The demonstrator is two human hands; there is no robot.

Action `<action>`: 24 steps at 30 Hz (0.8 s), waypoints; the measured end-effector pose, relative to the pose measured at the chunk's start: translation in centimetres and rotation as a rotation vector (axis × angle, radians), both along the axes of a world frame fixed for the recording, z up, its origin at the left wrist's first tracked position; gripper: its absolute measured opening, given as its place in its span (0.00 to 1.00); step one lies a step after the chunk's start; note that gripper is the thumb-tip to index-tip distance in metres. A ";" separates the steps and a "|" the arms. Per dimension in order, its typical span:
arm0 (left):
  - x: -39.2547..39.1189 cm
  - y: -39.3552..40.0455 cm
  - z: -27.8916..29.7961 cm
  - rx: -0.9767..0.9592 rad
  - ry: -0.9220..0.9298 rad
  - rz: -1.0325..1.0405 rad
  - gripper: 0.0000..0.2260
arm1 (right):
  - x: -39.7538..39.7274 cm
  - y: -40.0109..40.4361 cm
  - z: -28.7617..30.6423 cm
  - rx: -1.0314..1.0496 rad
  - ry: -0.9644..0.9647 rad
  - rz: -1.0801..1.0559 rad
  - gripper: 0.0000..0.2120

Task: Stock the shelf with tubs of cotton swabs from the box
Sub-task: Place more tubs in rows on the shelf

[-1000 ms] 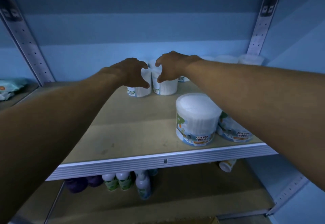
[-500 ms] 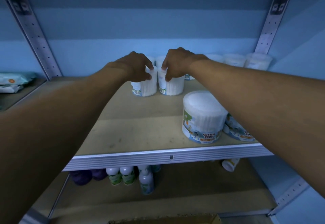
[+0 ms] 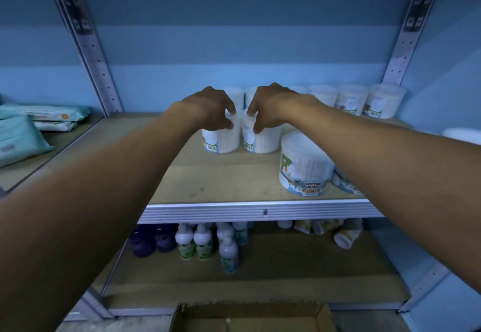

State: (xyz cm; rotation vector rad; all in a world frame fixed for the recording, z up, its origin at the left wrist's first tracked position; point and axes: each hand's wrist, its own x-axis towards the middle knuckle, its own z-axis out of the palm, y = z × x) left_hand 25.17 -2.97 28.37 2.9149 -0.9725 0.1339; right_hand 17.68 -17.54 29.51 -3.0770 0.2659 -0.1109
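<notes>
Two white tubs of cotton swabs stand side by side in the middle of the wooden shelf (image 3: 234, 183). My left hand (image 3: 212, 109) grips the top of the left tub (image 3: 223, 140). My right hand (image 3: 269, 106) grips the top of the right tub (image 3: 263, 140). Another tub (image 3: 305, 166) labelled Cotton Buds stands near the front right, with one more partly hidden behind my right forearm. More tubs (image 3: 369, 101) line the back of the shelf. The cardboard box (image 3: 250, 317) lies open at the bottom edge of the view.
Perforated metal uprights (image 3: 88, 42) flank the shelf bay. Teal wipe packs (image 3: 39, 118) lie on the neighbouring shelf to the left. On the lower shelf stand several bottles (image 3: 203, 243), with a few small containers (image 3: 346, 235) tipped over at the right.
Both hands stay on the two tubs, which now stand a little nearer the shelf's front. The view has tilted down, so the box has come into sight.
</notes>
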 end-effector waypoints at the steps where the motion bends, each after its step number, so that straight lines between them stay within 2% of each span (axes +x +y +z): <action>1: -0.3 0.3 0.0 0.003 0.003 0.002 0.21 | -0.4 0.2 0.0 -0.002 0.004 0.008 0.25; 6: -1.8 2.1 -0.1 0.004 -0.006 -0.006 0.21 | -2.2 1.1 -0.3 -0.030 -0.004 0.076 0.21; 19: -5.5 4.9 -0.1 0.020 -0.025 -0.002 0.20 | -6.2 2.6 -0.9 0.032 -0.056 0.160 0.27; 24: -6.6 5.5 0.1 0.040 -0.032 -0.005 0.21 | -7.1 2.9 -1.2 0.036 -0.089 0.180 0.26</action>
